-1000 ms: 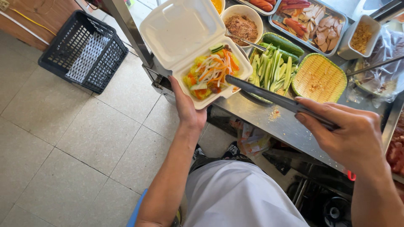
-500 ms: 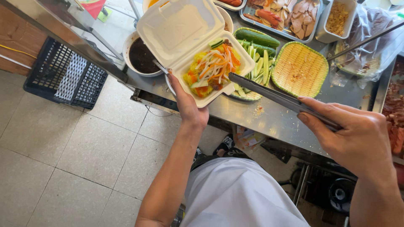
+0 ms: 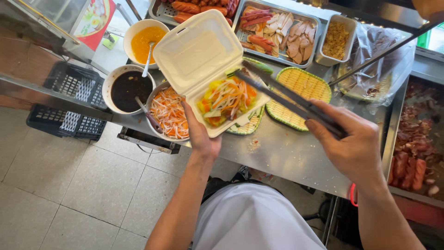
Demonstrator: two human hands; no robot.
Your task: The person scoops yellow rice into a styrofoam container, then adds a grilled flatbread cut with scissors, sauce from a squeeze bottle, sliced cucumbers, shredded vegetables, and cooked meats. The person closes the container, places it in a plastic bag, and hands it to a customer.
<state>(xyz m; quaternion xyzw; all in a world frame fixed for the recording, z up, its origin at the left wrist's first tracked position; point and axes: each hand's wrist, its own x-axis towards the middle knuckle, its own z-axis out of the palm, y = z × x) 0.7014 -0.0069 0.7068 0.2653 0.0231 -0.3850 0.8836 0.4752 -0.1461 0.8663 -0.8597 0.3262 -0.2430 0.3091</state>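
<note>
My left hand [image 3: 201, 137] holds an open white foam box [image 3: 199, 51] from below, above the steel counter's front edge. The box's lower half [image 3: 226, 99] is filled with shredded orange, white and yellow vegetables. My right hand [image 3: 356, 143] grips long metal tongs [image 3: 282, 95]. Their tips reach over the box's far right corner, close to the hinge.
On the steel counter [image 3: 286, 153] stand a bowl of shredded carrot salad [image 3: 167, 113], a bowl of dark sauce [image 3: 127, 88], an orange sauce bowl [image 3: 145, 41], woven green trays [image 3: 303, 85], trays of sliced meats [image 3: 277, 32] and sausages. A grill with meat [image 3: 414, 143] lies right; a black crate [image 3: 69, 104] sits on the tiled floor.
The view shifted, showing more sauce bowls at left. The tongs moved from below the box to over its far right corner. The box stays in my left hand.
</note>
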